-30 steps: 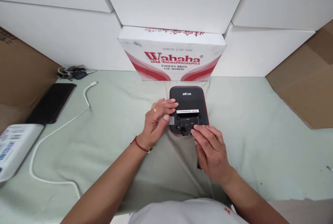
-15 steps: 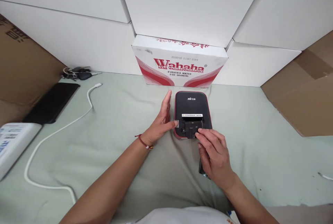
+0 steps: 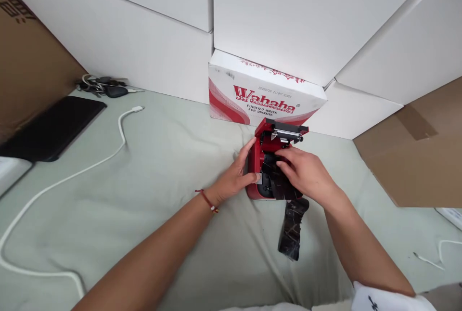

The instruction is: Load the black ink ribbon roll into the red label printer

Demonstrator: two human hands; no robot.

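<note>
A small label printer, black outside and red inside, stands on the cloth with its lid raised. My left hand grips its left side, thumb on the grey button at the front corner and fingers along the wall. Inside the compartment, the fingers of my right hand are closed at the black label roll; the fingertips are partly hidden. From the roll a dark, shiny label strip runs over the printer's front edge. Its loose end hangs down onto the cloth.
A white and red water carton stands right behind the printer, against white boxes. Brown cardboard boxes flank both sides. Keys, a black phone and a white cable lie at left.
The printer's lid has swung up, showing the red inside. My right hand has moved from the front slot into the compartment. My left thumb stays on the button; the view has shifted.
</note>
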